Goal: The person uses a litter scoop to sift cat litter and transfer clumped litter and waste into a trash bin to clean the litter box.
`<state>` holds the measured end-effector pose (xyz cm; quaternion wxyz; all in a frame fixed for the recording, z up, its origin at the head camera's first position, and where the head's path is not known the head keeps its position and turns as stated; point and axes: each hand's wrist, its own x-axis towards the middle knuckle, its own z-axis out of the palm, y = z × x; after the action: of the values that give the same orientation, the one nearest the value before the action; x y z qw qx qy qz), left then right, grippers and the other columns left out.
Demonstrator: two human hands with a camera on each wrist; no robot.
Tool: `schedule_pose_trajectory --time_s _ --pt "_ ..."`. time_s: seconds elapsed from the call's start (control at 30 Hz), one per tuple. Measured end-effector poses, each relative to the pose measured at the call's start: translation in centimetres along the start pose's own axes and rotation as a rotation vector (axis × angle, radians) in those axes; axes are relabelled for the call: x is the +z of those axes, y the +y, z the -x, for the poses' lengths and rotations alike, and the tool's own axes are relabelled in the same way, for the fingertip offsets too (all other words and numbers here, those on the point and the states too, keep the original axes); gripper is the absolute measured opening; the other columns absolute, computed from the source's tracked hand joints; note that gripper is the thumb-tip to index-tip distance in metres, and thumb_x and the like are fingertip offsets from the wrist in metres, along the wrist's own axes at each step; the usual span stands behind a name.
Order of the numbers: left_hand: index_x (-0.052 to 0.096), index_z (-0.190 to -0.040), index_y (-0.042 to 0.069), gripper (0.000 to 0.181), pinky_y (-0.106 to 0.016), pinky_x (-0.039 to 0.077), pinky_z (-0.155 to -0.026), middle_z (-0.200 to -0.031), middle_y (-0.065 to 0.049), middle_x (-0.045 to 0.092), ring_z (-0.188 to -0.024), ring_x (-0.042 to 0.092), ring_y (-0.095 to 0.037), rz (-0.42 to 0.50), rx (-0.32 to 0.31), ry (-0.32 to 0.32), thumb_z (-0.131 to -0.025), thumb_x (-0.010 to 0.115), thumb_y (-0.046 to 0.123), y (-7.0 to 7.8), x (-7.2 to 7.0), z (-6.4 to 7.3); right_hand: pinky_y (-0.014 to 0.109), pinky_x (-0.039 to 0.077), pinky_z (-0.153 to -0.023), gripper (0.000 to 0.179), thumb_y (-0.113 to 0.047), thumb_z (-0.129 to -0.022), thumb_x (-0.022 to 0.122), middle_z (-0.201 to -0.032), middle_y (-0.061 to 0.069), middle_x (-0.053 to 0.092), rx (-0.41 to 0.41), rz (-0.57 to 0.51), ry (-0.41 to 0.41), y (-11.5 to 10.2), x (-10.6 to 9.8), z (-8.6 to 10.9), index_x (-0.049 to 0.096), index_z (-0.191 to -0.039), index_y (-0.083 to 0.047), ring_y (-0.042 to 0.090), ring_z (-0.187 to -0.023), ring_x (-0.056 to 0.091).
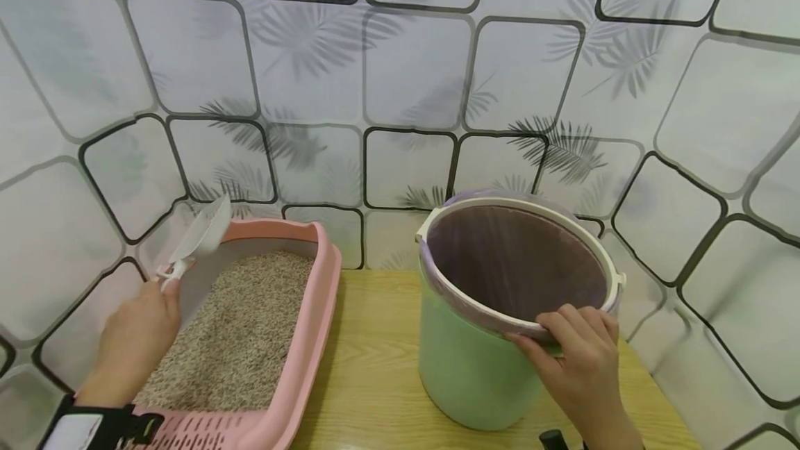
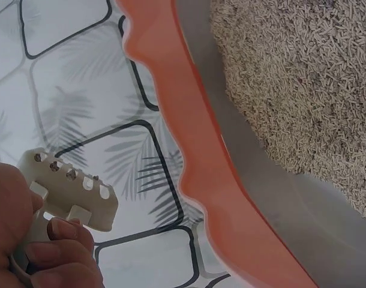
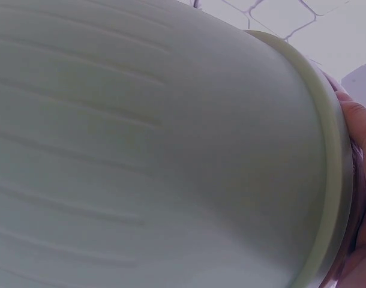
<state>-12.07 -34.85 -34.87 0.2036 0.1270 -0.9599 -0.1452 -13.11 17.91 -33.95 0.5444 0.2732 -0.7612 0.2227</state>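
Observation:
My left hand (image 1: 139,325) grips the handle of a white slotted litter scoop (image 1: 206,231), raised over the left side of a pink litter box (image 1: 312,311). In the left wrist view, bits of litter sit in some slots of the scoop (image 2: 72,186). Grey-beige pellet litter (image 1: 244,332) fills the box, heaped toward its middle. My right hand (image 1: 578,356) holds the near rim of a light green trash bin (image 1: 481,380), thumb outside and fingers over the edge. A purple bag lines the bin, held under a cream ring (image 1: 437,276). The right wrist view shows the bin's ribbed side (image 3: 171,150).
Both containers stand on a wood-grain table (image 1: 375,353). Behind and on both sides rises a white wall covering (image 1: 412,75) with rounded squares and leaf prints. The litter box's pierced front ledge (image 1: 200,429) lies near my left wrist.

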Motion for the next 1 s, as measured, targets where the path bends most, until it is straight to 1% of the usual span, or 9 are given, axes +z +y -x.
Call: schedule_pose_trajectory --time_s 0.2,0.37,0.5,0.6,0.67,0.77,0.9,0.93,1.0 --pt "0.041 -0.082 -0.011 0.042 -0.052 0.032 -0.043 -0.064 -0.036 0.050 -0.049 0.049 -0.049 -0.049 0.025 0.127 -0.102 0.044 0.026 0.0 0.0 0.3 0.036 0.023 -0.074 0.057 -0.059 -0.088 0.057 -0.062 -0.001 0.047 0.005 -0.003 -0.006 -0.1 0.0 0.0 0.060 -0.067 -0.007 0.019 -0.067 0.037" --pt "0.040 -0.079 -0.011 0.040 -0.052 0.030 -0.040 -0.063 -0.036 0.049 -0.046 0.046 -0.050 -0.074 0.058 0.200 -0.100 0.049 0.021 -0.1 0.0 0.6 0.036 0.024 -0.075 0.057 -0.059 -0.088 0.057 -0.062 -0.001 0.048 0.008 -0.008 -0.006 -0.2 0.0 0.0 0.061 -0.068 -0.006 0.019 -0.067 0.037" --pt "0.040 -0.078 -0.009 0.040 -0.050 0.030 -0.039 -0.060 -0.032 0.050 -0.046 0.047 -0.048 -0.074 0.066 0.167 -0.101 0.046 0.023 0.2 -0.3 0.5 0.035 0.024 -0.075 0.057 -0.060 -0.088 0.056 -0.062 -0.001 0.048 0.010 -0.005 -0.012 -0.2 0.0 -0.1 0.061 -0.068 -0.006 0.019 -0.067 0.037" --pt "0.042 -0.079 -0.005 0.040 -0.046 0.031 -0.040 -0.059 -0.026 0.050 -0.047 0.048 -0.042 -0.073 0.095 0.095 -0.103 0.041 0.027 1.5 -1.6 0.0 0.036 0.023 -0.075 0.058 -0.060 -0.088 0.056 -0.062 0.000 0.048 0.009 -0.003 -0.003 -0.3 -0.1 0.1 0.061 -0.068 -0.006 0.019 -0.067 0.038" --pt "0.044 -0.080 -0.002 0.041 -0.042 0.031 -0.040 -0.059 -0.021 0.049 -0.047 0.047 -0.035 -0.068 0.142 0.057 -0.104 0.039 0.030 3.1 -2.6 -0.6 0.036 0.024 -0.075 0.058 -0.060 -0.088 0.056 -0.062 0.000 0.049 0.009 -0.001 0.003 -0.4 -0.2 0.1 0.061 -0.068 -0.005 0.019 -0.067 0.038" --pt "0.050 -0.092 -0.004 0.041 -0.037 0.032 -0.040 -0.061 -0.015 0.048 -0.047 0.045 -0.027 -0.083 0.244 0.020 -0.105 0.036 0.032 6.7 -4.3 -2.0 0.036 0.024 -0.075 0.059 -0.060 -0.088 0.056 -0.062 0.001 0.049 0.010 0.002 0.013 -0.5 -0.3 0.2 0.061 -0.068 -0.005 0.019 -0.067 0.037" --pt "0.051 -0.096 -0.001 0.042 -0.032 0.033 -0.040 -0.063 -0.010 0.048 -0.049 0.045 -0.022 -0.099 0.376 -0.042 -0.105 0.034 0.037 12.7 -6.4 -3.6 0.036 0.024 -0.074 0.058 -0.059 -0.088 0.057 -0.062 0.001 0.049 0.004 -0.010 0.029 -0.6 -0.2 0.1 0.061 -0.068 -0.005 0.019 -0.066 0.037" --pt "0.048 -0.090 0.003 0.040 -0.030 0.033 -0.041 -0.063 -0.007 0.046 -0.049 0.044 -0.021 -0.103 0.406 -0.062 -0.105 0.034 0.038 14.3 -6.9 -3.9 0.036 0.024 -0.074 0.058 -0.059 -0.088 0.057 -0.062 0.001 0.049 0.001 -0.017 0.035 -0.7 -0.1 0.1 0.061 -0.068 -0.004 0.019 -0.066 0.037" --pt "0.047 -0.087 0.007 0.038 -0.029 0.033 -0.041 -0.063 -0.005 0.045 -0.050 0.043 -0.019 -0.120 0.469 -0.084 -0.104 0.037 0.039 17.5 -7.5 -4.4 0.036 0.024 -0.074 0.058 -0.059 -0.088 0.057 -0.062 0.001 0.050 -0.001 -0.030 0.039 -0.9 0.1 0.0 0.061 -0.068 -0.005 0.019 -0.066 0.037"
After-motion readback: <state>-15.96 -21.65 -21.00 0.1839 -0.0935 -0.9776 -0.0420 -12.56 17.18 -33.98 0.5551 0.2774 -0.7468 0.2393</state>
